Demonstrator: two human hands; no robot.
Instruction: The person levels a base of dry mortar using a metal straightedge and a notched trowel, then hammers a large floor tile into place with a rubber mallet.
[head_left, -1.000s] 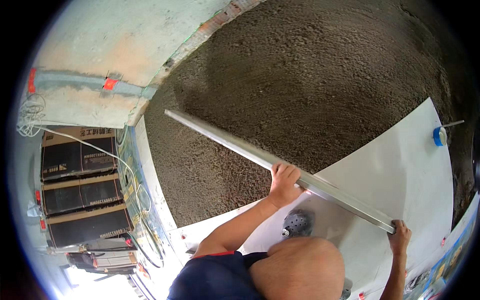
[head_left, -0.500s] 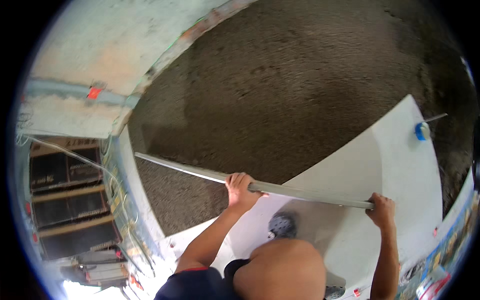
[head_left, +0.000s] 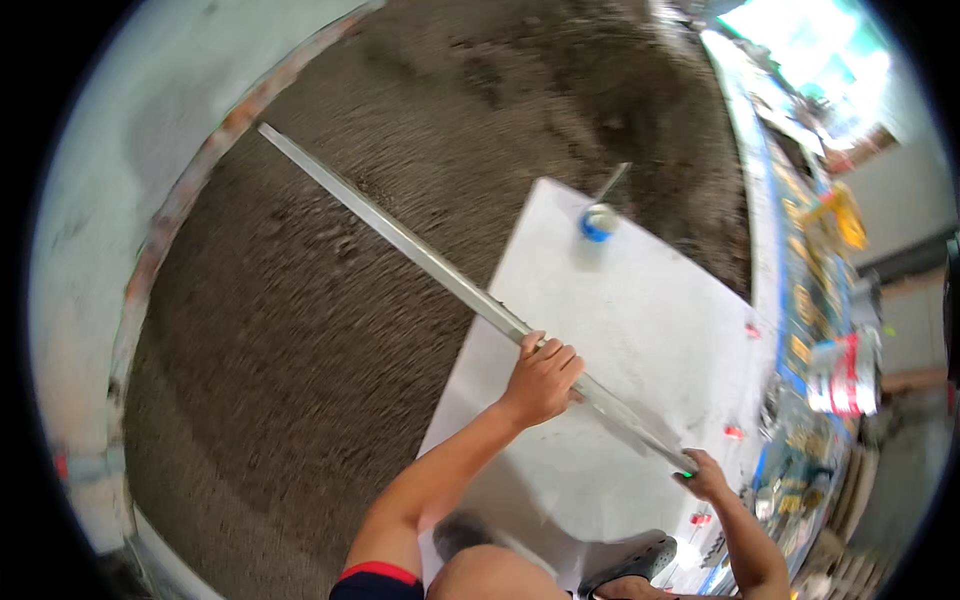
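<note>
A long, straight metal screed bar [head_left: 400, 238] runs diagonally from the far left down to the near right. My left hand [head_left: 545, 380] wraps round it past the middle, above a large white board [head_left: 590, 300]. At the bar's near right end, my right hand [head_left: 706, 474] is closed on it. The bar's far part lies over rough grey-brown mortar [head_left: 280, 330], its tip close to the wall's foot. Whether it touches the mortar along its length I cannot tell.
On the board's far corner stands a blue-and-white round object [head_left: 599, 222] with a thin rod beside it. A pale wall [head_left: 120, 150] borders the mortar on the left. To the right are a white-and-red bucket [head_left: 845, 374] and a yellow object [head_left: 845, 217]. My shoe [head_left: 640, 562] rests on the board.
My view has turned to the right. The bar has swung to a steeper slant, its far tip now farther out by the wall. Both hands keep hold of it.
</note>
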